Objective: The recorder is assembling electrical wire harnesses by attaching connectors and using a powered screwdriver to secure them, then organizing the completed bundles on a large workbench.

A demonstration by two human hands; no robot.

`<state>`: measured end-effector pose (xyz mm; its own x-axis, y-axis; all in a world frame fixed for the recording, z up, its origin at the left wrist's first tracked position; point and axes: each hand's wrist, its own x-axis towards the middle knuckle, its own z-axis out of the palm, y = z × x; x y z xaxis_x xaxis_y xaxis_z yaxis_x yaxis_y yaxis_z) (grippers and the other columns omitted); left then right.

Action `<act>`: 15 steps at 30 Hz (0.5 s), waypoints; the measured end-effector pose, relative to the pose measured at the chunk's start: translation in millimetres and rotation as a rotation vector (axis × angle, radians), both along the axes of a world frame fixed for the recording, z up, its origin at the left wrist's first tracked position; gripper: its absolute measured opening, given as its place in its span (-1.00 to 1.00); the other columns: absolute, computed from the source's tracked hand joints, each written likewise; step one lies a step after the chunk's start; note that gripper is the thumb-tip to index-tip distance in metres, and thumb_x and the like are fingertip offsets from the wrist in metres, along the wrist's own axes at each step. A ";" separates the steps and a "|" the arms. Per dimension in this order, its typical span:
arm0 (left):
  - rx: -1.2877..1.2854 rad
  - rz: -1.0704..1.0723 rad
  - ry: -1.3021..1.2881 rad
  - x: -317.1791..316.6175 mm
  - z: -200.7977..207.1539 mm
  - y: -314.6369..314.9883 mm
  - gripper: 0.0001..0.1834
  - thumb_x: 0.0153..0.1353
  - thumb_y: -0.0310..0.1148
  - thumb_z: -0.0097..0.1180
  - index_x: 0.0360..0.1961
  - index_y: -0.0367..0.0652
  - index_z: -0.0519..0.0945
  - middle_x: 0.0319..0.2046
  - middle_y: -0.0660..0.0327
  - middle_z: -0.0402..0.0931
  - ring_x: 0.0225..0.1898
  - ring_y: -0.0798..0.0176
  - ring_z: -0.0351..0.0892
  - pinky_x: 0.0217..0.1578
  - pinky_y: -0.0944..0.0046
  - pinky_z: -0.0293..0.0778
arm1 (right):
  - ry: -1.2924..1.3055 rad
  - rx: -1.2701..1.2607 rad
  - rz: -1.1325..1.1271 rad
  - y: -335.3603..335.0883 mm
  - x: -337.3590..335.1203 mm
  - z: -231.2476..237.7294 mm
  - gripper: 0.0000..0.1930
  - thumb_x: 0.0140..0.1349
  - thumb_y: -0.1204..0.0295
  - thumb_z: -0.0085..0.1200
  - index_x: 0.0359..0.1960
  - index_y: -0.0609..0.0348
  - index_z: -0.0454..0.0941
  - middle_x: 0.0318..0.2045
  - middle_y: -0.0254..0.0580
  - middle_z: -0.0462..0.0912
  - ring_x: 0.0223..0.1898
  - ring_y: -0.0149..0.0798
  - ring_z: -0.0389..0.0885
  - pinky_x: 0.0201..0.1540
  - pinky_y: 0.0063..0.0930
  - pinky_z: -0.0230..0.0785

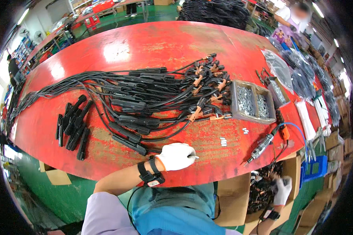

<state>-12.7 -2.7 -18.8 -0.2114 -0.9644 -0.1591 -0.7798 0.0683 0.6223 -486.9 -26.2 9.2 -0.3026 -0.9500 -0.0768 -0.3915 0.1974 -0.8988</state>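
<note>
My left hand [176, 156], in a white glove, is closed above the red table near its front edge. A small pale tip shows at its fingers, too small to name. Beside that hand, a black cable with a black plastic handle [130, 145] runs up to the glove. My right hand [282, 191], gloved too, is low at the right, over a cardboard box [233, 196] of jumbled black and orange parts [259, 190]; motion smears its fingers. Black cables with handles and orange-brown clamps [196, 113] lie across the table. Small metal pieces [223, 141] lie right of my left hand.
Loose black handles [72, 125] are piled at the left. A divided tray of metal fasteners [245, 101] stands at the right, near a power screwdriver [261, 148] with a blue hose. Plastic-bagged parts [302, 78] line the right edge; a co-worker [292, 23] stands beyond.
</note>
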 end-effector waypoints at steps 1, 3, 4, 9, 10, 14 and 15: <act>0.012 -0.028 0.019 3.5 2.0 -1.7 -0.67 0.25 -0.08 0.04 -0.23 -0.08 0.69 -0.28 0.09 0.65 -0.17 -0.03 0.64 -0.13 0.07 0.54 | -0.147 -0.105 0.037 -1.7 14.4 12.1 -0.81 0.20 0.53 0.15 -0.18 0.29 0.46 -0.41 -0.27 0.56 -0.47 -0.49 0.51 -0.40 -0.61 0.43; 0.047 -0.083 0.063 7.6 8.9 -6.0 -0.65 0.28 -0.07 0.06 -0.20 -0.09 0.70 -0.25 0.06 0.65 -0.14 -0.01 0.65 -0.08 0.09 0.53 | -0.087 -0.088 0.061 -5.8 75.1 31.1 -0.81 0.24 0.53 0.10 -0.12 0.31 0.50 -0.39 -0.27 0.58 -0.47 -0.48 0.53 -0.41 -0.60 0.41; 0.064 -0.097 0.123 11.6 8.6 -9.3 -0.66 0.26 -0.08 0.10 -0.19 -0.11 0.71 -0.24 0.05 0.65 -0.13 0.02 0.65 -0.07 0.13 0.53 | -0.095 0.019 0.189 -12.9 94.3 32.3 -0.76 0.25 0.52 0.10 -0.07 0.34 0.52 -0.37 -0.28 0.60 -0.45 -0.47 0.54 -0.40 -0.57 0.41; 0.043 -0.148 0.488 39.4 19.8 -3.8 -0.74 0.23 -0.32 0.22 -0.14 -0.27 0.70 -0.03 0.10 0.62 -0.08 0.24 0.62 -0.03 0.26 0.51 | -0.585 0.208 0.533 -19.4 239.1 -14.8 -0.74 0.36 0.46 0.04 -0.01 0.40 0.44 -0.21 -0.07 0.62 -0.30 -0.22 0.69 -0.22 -0.36 0.61; 0.116 -0.108 0.588 39.6 21.9 -5.1 -0.74 0.23 -0.34 0.22 -0.14 -0.30 0.69 0.00 0.10 0.61 -0.09 0.27 0.61 -0.04 0.29 0.51 | -0.676 0.236 0.571 -16.1 256.2 -20.1 -0.72 0.38 0.45 0.03 0.01 0.40 0.42 -0.23 -0.07 0.63 -0.30 -0.23 0.70 -0.18 -0.38 0.61; 0.280 0.070 0.904 41.4 44.3 1.5 -0.75 0.25 -0.42 0.20 -0.11 -0.37 0.67 0.03 0.11 0.58 -0.19 0.39 0.57 -0.14 0.38 0.52 | -0.781 0.308 0.695 -5.4 282.6 -22.6 -0.68 0.39 0.46 0.04 0.08 0.41 0.39 -0.20 -0.11 0.63 -0.27 -0.30 0.68 -0.15 -0.44 0.58; 0.286 0.071 0.904 42.3 45.5 2.7 -0.75 0.25 -0.42 0.20 -0.11 -0.37 0.67 0.03 0.11 0.58 -0.19 0.39 0.57 -0.14 0.38 0.52 | -0.731 0.305 0.745 -4.1 283.7 -18.7 -0.68 0.38 0.47 0.05 0.09 0.40 0.39 -0.20 -0.13 0.62 -0.27 -0.32 0.67 -0.14 -0.45 0.57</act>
<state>29.6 -0.1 26.7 -0.3120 -0.9296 -0.1961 0.0084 -0.2091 0.9779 -203.1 -30.3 -9.5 0.5570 -0.7860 -0.2683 0.1040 0.3865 -0.9164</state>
